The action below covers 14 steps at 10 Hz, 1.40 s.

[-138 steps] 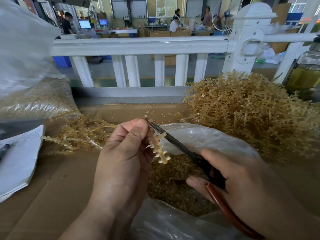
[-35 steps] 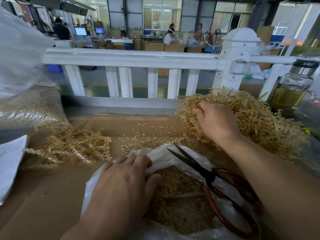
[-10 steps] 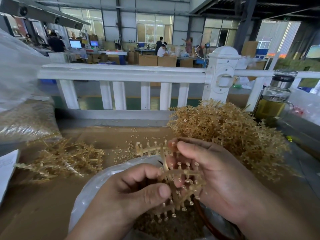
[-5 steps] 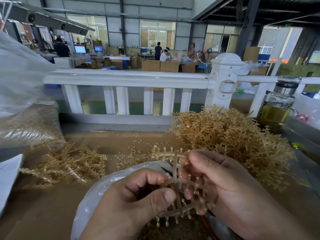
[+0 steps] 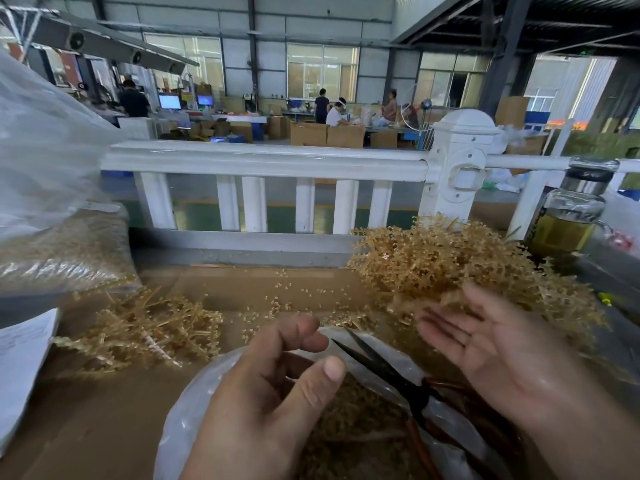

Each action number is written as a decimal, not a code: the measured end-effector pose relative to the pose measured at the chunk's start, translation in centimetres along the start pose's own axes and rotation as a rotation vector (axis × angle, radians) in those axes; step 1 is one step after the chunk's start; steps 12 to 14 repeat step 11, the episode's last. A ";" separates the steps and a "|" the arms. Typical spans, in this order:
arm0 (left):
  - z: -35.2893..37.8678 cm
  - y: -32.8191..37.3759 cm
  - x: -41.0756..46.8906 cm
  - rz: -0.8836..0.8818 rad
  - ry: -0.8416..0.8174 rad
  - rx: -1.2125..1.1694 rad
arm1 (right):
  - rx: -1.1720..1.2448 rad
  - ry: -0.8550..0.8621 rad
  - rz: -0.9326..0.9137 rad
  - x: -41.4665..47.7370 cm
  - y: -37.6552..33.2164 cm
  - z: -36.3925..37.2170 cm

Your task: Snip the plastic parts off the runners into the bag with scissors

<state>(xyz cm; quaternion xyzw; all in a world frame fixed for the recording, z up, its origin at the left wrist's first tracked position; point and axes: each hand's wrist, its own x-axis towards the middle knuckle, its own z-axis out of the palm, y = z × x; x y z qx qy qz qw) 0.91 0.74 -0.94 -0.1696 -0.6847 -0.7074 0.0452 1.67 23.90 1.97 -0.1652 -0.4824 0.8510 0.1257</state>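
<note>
A clear plastic bag (image 5: 188,403) lies open in front of me, with small tan cut parts (image 5: 349,431) inside. Red-handled scissors (image 5: 408,388) rest across the bag's mouth with blades slightly apart and no hand on them. My left hand (image 5: 273,393) hovers over the bag, its fingers loosely curled round nothing. My right hand (image 5: 502,351) is spread palm-up and motion-blurred, fingertips at the near edge of the big heap of tan runners (image 5: 460,265). Neither hand holds a runner.
A smaller heap of runners (image 5: 145,330) lies at the left on the cardboard-covered table (image 5: 97,420). Loose parts (image 5: 277,303) dot the middle. A large filled bag (image 5: 59,244) and paper (image 5: 20,362) sit left, a tea bottle (image 5: 568,220) right, a white railing (image 5: 263,161) behind.
Both hands held a runner together over the bag half a second ago. Now the runner has left them, the hands have parted, and my right hand has swung right towards the big heap.
</note>
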 end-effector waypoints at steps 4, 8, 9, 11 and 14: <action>-0.3 -0.3 0.0 -0.026 -0.022 0.064 | -0.160 0.041 0.129 -2.0 1.4 -1.5; -0.2 0.1 0.2 0.020 -0.023 0.120 | -1.043 0.336 -0.191 -1.8 0.5 -2.6; -0.2 0.0 0.1 0.011 0.016 0.084 | -1.095 0.290 -0.328 -2.2 0.8 -2.4; -0.5 0.3 0.0 -0.007 0.003 0.064 | -1.041 0.042 -0.541 -4.2 1.8 -0.8; -0.5 0.3 0.0 -0.007 0.003 0.064 | -1.041 0.042 -0.541 -4.2 1.8 -0.8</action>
